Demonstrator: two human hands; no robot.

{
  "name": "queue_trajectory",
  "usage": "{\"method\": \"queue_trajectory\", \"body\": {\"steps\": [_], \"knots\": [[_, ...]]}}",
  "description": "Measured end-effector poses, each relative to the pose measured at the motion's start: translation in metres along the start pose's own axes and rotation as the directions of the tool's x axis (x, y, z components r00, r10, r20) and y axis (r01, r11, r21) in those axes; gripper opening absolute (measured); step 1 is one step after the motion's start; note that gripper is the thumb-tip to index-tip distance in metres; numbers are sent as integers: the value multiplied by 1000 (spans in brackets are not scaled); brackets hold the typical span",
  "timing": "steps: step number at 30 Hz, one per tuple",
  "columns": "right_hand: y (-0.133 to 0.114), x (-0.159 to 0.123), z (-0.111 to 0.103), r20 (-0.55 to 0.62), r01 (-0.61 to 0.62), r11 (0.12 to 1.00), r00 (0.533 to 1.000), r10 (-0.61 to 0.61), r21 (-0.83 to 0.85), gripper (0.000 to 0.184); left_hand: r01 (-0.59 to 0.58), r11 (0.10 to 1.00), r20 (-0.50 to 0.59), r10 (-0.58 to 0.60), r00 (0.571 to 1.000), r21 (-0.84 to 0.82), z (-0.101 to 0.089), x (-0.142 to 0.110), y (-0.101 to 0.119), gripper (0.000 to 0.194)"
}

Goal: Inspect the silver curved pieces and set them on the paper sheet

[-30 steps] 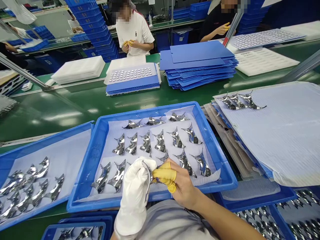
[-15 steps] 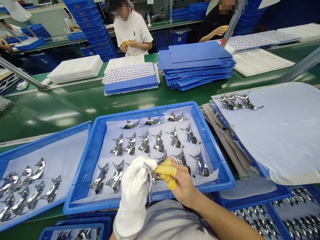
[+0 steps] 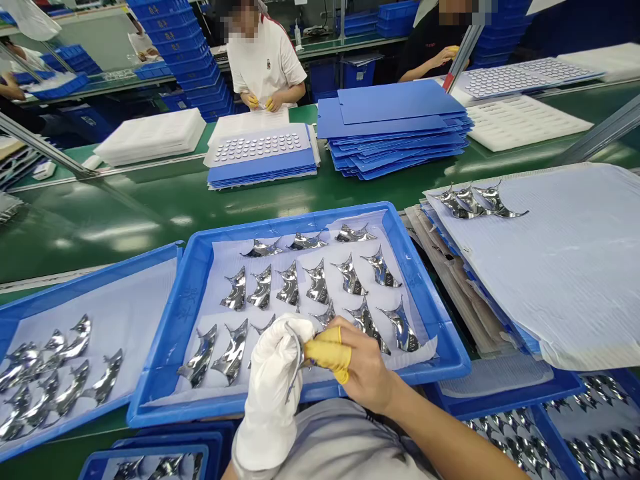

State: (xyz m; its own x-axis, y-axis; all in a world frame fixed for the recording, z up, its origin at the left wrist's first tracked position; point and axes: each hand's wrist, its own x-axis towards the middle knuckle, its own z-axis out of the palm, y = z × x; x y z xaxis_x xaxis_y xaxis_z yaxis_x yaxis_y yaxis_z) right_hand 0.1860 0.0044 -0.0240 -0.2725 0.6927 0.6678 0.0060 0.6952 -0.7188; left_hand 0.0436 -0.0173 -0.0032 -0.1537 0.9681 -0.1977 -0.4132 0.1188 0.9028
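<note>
My left hand, in a white glove, grips a thin curved chrome metal part that is seen nearly edge-on. Yellow finger covers wrap the closed fingers of my right hand, which press up against the part's inner side. What those fingertips pinch is hidden. Both hands hover over the near edge of a blue tray lined with white sheeting. Rows of similar shiny curved parts lie spaced out on that lining, and the gloved hand covers some of them.
Left of the tray, another blue tray holds a cluster of chrome parts. On the right, three parts rest on a white-covered stack. Blue sheets are piled across the green bench. A co-worker in a white shirt sits opposite.
The metal part has turned slightly in my left hand, and my right fingers have shifted a little left against it. The co-worker's hands opposite have lowered and moved.
</note>
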Motion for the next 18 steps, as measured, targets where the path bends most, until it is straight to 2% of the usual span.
{"method": "queue_trajectory", "body": {"steps": [2, 5, 7, 9, 11, 13, 14, 16, 18], "knots": [[0, -1, 0, 41, 48, 998, 998, -46, -33, 37, -5, 1000, 14, 5, 1000, -14, -2, 2, -1, 16], [-5, 1, -9, 26, 20, 998, 999, -19, -53, 42, -47, 999, 3, 47, 999, 4, -4, 5, -1, 15], [-9, 3, -27, -56, -31, 992, 998, 24, -125, 40, -104, 993, -1, 104, 995, 61, -6, 6, -2, 14], [-9, 5, -56, -194, -128, 952, 978, 75, -276, 34, -165, 977, 8, 165, 986, 137, -9, 8, -3, 15], [-1, 5, -93, -368, -301, 855, 919, 142, -423, 24, -173, 967, -5, 177, 984, 188, -11, 11, -3, 18], [15, 2, -130, -525, -510, 717, 818, 235, -475, 23, -107, 979, -68, 120, 990, 171, -14, 15, -2, 21], [26, -1, -147, -563, -601, 638, 770, 300, -481, 27, -49, 988, -99, 64, 993, 147, -15, 18, -2, 24], [52, -8, -173, -562, -725, 431, 688, 459, -536, 33, 69, 994, -124, -58, 991, 87, -18, 26, -3, 32], [80, -15, -186, -558, -755, 329, 647, 520, -567, 27, 151, 987, -73, -147, 986, 53, -23, 36, -6, 43]]}}
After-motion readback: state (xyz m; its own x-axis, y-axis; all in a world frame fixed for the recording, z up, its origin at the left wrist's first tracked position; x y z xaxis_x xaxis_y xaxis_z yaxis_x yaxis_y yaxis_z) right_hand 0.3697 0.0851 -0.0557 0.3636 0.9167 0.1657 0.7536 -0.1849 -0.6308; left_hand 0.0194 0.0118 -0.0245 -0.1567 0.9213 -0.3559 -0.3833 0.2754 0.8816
